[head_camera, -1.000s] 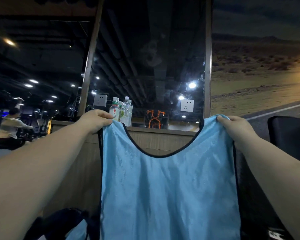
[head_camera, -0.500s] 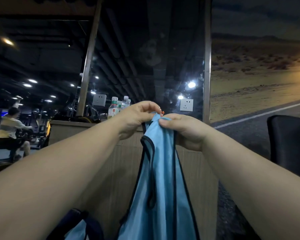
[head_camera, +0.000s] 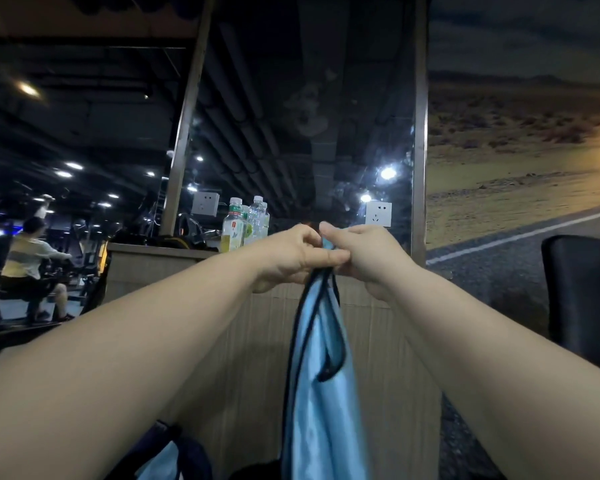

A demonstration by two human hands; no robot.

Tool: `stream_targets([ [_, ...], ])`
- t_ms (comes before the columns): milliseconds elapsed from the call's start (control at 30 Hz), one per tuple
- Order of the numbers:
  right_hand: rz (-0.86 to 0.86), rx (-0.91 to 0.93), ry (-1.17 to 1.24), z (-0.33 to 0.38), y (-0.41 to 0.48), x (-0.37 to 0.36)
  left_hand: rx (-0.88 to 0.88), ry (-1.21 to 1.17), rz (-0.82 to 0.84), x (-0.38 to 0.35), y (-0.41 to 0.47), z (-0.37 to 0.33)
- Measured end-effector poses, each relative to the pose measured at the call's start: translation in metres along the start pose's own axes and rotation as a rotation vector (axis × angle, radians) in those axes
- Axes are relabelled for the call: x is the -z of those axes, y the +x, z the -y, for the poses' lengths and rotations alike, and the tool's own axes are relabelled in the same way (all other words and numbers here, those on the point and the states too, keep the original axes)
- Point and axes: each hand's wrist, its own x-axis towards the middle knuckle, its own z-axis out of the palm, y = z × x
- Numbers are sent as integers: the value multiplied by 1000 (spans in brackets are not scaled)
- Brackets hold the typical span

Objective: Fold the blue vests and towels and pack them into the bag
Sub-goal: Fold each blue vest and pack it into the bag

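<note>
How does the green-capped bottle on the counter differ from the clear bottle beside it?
The green-capped bottle has a white and red label and yellowish contents; the clear bottle looks colourless. The green-capped bottle's top is green, the clear bottle's pale. Both stand upright on the counter.

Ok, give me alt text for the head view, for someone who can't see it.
The left hand and right hand pinch the top of a blue vest together, so it hangs folded lengthwise in front of a wooden counter. Water bottles stand on it; what looks like a dark bag shows at the bottom edge.
</note>
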Motion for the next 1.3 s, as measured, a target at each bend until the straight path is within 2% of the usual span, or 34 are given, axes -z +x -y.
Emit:
stream_targets([
  [133, 75, -55, 133, 9, -4, 0, -104, -8, 48, 10, 4, 8],
  [267, 76, 130, -319, 7, -5, 6, -75, -81, -78, 13, 4, 13],
  [400, -51, 317, -717, 6, -3, 12, -47, -145, -164, 21, 5, 14],
  [533, -158, 381, -1086, -10, 6, 24, 31, -83, -341, 38, 5, 13],
  [600, -208, 328, -1180, -18, 13, 38, 77, -73, -434, 51, 2, 15],
  [733, -191, 89, -1091, -25, 21, 64, 153, -97, -561, 75, -8, 26],
  [900, -205, 30, -955, -34, 27, 92, 242, -249, -689, 97, -20, 33],
  [1100, -132, -57, -813, -38, 19, 130, 245, -332, -784, 118, -27, 42],
  [1300, -12, -211, -588, -46, 19, 154, 262, -329, -760, 120, -27, 53],
])
